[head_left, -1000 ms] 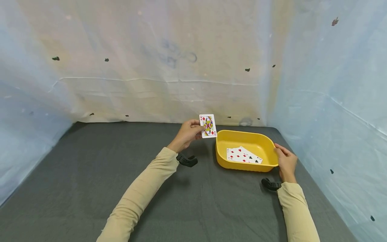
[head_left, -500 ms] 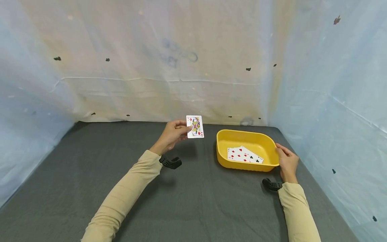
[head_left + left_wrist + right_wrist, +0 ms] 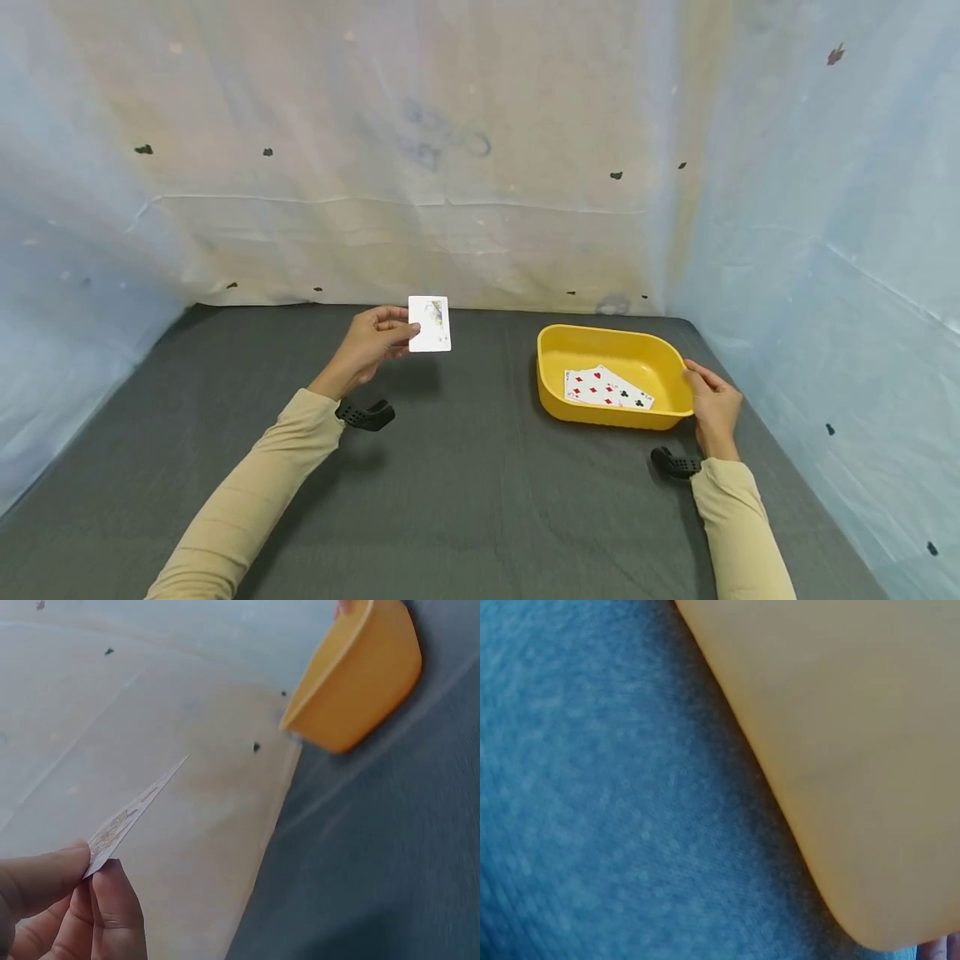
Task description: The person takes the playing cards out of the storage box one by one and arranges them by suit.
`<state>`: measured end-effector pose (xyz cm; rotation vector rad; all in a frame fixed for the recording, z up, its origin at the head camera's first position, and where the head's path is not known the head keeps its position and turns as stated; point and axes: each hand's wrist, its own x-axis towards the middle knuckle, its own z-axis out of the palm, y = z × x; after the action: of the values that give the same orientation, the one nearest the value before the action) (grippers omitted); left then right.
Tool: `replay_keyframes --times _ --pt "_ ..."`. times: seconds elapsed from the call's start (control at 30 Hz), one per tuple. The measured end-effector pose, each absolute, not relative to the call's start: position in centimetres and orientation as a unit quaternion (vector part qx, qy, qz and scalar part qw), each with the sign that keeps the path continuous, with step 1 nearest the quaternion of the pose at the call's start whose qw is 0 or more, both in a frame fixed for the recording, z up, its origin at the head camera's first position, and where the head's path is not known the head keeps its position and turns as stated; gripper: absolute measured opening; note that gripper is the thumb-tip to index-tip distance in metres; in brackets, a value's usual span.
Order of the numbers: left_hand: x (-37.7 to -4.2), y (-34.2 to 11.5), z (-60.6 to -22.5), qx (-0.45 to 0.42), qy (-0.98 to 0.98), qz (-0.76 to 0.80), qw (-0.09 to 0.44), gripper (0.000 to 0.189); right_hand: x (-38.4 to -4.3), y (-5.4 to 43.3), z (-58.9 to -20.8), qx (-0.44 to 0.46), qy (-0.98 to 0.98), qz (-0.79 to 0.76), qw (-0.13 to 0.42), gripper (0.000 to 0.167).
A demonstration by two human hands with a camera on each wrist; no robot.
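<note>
Between thumb and fingers, my left hand [image 3: 367, 346] pinches a playing card [image 3: 431, 335], raised over the far part of the table to the left of a yellow plastic tub [image 3: 558, 333]. The card's picture looks washed out by glare in the head view; from the left wrist the card [image 3: 127, 825] appears nearly edge-on. My right hand [image 3: 714, 408] grips the tub's right end at the rim, thumb on top. Inside the tub, several playing cards [image 3: 603, 387] lie face up and overlapping, diamonds and clubs among them. The tub wall [image 3: 862, 765] fills much of the right wrist view.
A dark grey cloth [image 3: 465, 500] covers the table. Pale plastic sheeting [image 3: 450, 242] hangs as a wall behind it, and bluish sheeting [image 3: 847, 333] closes off the right side near my right arm.
My left hand has carried the queen of diamonds leftward, away from the tub, and the card's face has turned into glare. The right hand and the tub have stayed in place.
</note>
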<state>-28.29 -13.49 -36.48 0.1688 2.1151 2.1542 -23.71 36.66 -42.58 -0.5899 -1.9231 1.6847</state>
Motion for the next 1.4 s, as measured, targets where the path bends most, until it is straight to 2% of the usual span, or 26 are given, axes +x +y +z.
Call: replay_keyframes --times 0.43,0.83,1.2,1.4 --pt "-27.3 -18.8 -38.5 0.027 0.751 0.658 0.048 0.050 -23.6 37.2 -42.7 -0.228 -0.716 0.611 0.250 0.036" --pt "-27.0 -22.9 -40.4 -0.014 0.783 0.618 0.069 0.049 -23.5 37.3 -42.8 -0.227 -0.707 0.621 0.251 0.036" --pt "-27.0 -24.3 -41.7 -0.029 0.812 0.575 0.092 0.043 -23.6 37.2 -42.6 -0.224 -0.709 0.616 0.261 0.036" --pt "-26.8 -24.1 -42.2 -0.027 0.847 0.528 0.064 0.039 -23.5 37.2 -42.7 -0.226 -0.710 0.617 0.254 0.037"
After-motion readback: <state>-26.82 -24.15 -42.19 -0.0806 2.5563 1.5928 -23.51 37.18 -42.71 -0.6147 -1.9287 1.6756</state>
